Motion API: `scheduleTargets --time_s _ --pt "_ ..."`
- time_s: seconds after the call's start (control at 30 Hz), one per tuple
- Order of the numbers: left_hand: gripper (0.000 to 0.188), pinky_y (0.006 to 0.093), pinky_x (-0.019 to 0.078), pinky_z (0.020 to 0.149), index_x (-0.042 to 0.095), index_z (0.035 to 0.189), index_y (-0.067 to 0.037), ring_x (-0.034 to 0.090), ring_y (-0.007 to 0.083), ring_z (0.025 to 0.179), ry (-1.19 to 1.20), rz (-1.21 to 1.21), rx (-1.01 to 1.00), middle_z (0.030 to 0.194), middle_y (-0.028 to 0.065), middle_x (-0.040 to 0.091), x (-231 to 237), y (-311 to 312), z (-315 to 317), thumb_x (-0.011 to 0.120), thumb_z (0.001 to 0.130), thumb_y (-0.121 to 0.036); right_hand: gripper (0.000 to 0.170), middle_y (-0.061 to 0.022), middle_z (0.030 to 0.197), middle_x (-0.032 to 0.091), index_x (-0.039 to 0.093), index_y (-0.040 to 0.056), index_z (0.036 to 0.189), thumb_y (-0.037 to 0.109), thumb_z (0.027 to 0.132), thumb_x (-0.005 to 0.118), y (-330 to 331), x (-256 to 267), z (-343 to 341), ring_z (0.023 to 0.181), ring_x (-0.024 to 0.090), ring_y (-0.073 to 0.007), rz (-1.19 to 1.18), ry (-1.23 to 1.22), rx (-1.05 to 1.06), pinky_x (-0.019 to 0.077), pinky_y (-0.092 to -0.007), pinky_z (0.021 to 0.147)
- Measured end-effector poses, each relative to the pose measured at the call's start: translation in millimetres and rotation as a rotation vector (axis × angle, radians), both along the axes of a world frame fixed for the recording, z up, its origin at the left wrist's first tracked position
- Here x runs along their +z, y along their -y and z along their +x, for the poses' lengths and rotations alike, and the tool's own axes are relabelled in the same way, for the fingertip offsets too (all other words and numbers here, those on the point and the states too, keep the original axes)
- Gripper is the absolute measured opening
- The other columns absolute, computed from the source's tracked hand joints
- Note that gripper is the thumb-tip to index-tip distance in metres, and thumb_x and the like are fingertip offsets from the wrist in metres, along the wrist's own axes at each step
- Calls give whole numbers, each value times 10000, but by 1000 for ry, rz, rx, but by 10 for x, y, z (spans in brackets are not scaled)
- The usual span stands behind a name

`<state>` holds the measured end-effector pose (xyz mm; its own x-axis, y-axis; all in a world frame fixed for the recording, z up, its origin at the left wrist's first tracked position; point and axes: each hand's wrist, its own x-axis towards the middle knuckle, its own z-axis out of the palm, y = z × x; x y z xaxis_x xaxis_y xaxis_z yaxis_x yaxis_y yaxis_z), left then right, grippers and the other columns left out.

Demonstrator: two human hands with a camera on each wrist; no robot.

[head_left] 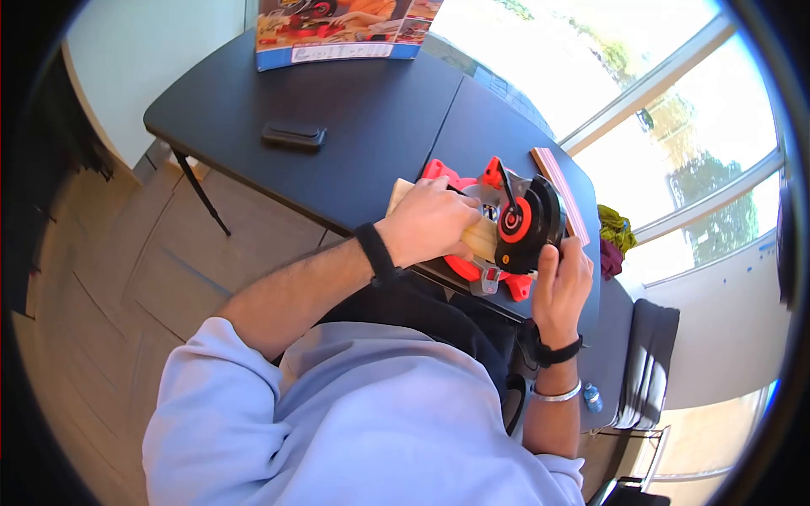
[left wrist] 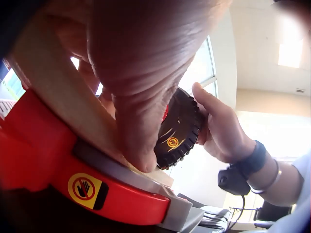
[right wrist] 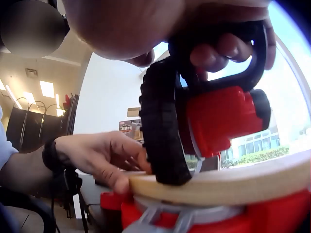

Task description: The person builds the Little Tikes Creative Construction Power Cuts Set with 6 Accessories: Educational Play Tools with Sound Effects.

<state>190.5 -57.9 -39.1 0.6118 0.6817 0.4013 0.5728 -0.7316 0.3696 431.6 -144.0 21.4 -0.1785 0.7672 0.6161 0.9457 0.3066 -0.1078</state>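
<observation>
A red and black toy miter saw [head_left: 540,219] stands near the table's edge in the head view. Across its red base [left wrist: 131,204] lies a pale wooden board [right wrist: 252,187]. My left hand [head_left: 430,221] holds the board down, its thumb along the near side and its fingers over the top. My right hand [head_left: 564,291] grips the saw's black loop handle [right wrist: 261,56], with fingers passing through the loop in the right wrist view. The toothed black disc [right wrist: 163,126] is lowered, its bottom edge right at the board, close beside my left fingertips.
On the dark folding table [head_left: 363,93] are a printed box [head_left: 337,38] at the back and a black case [head_left: 294,136]. A pinkish striped board [head_left: 558,190] lies beyond the saw. Crumpled cloth [head_left: 616,232] and a blue bottle [head_left: 593,399] are to the right, by the windows.
</observation>
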Motion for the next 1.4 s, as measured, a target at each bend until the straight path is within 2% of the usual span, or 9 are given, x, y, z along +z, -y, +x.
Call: scheduleTargets --time_s 0.2,0.57,0.83,0.93,1.0,1.1,1.2,1.27,1.4 --pt "516 498 507 1013 791 1152 -130 654 382 1135 -48 14 59 1314 20 732 -31 44 105 878 775 -471 588 -185 668 474 474 9 833 495 1158 416 -110 222 52 619 479 -399 -109 -172 12 338 -463 574" --pt "497 489 514 987 788 1120 -106 724 374 972 -126 -30 16 992 99 782 49 52 98 891 770 -444 509 -192 677 500 447 30 844 434 1153 458 -60 42 4 664 519 -434 -32 -100 13 374 -502 636" --pt "490 498 516 1023 780 1120 -103 734 387 992 -64 87 81 1015 93 790 -37 95 160 890 775 -434 524 -174 709 539 462 36 897 499 1142 444 -64 -23 -11 688 548 -424 -65 -52 -41 388 -490 691" --pt "490 500 510 1058 779 1128 -105 736 392 1006 -63 91 71 1034 84 794 -25 108 153 884 784 -437 612 -217 711 538 477 2 962 586 1131 412 -44 -101 -10 656 545 -428 27 -55 31 381 -488 601" --pt "495 502 507 1072 779 1137 -106 736 394 1009 -75 79 49 1044 79 796 -18 107 141 881 787 -441 599 -172 779 560 481 19 961 599 1106 452 -17 -171 6 764 560 -425 15 -41 -5 384 -484 767" --pt "501 502 509 1063 778 1145 -102 738 391 998 -36 82 45 1066 74 800 -60 79 158 880 789 -440 639 -176 783 533 477 14 953 639 1087 461 -19 -284 30 764 540 -407 75 -47 0 376 -484 772" --pt "442 519 518 1035 810 1003 -112 755 336 929 -14 105 59 888 124 774 -53 90 158 897 762 -471 661 -172 787 512 479 14 953 664 1072 467 -27 -346 20 773 519 -388 97 -64 2 367 -485 768" --pt "491 507 510 1042 784 1146 -99 757 340 896 -51 46 48 1063 78 803 -26 80 156 884 787 -419 659 -170 787 509 483 15 955 664 1069 472 -1 -385 18 778 517 -387 121 -69 -6 365 -486 766" --pt "482 495 514 1028 779 1164 -113 756 340 884 -71 14 37 1062 86 801 26 82 140 897 779 -377 653 -177 798 516 494 15 948 660 1056 504 -11 -360 40 794 520 -389 147 -40 -11 366 -492 760"
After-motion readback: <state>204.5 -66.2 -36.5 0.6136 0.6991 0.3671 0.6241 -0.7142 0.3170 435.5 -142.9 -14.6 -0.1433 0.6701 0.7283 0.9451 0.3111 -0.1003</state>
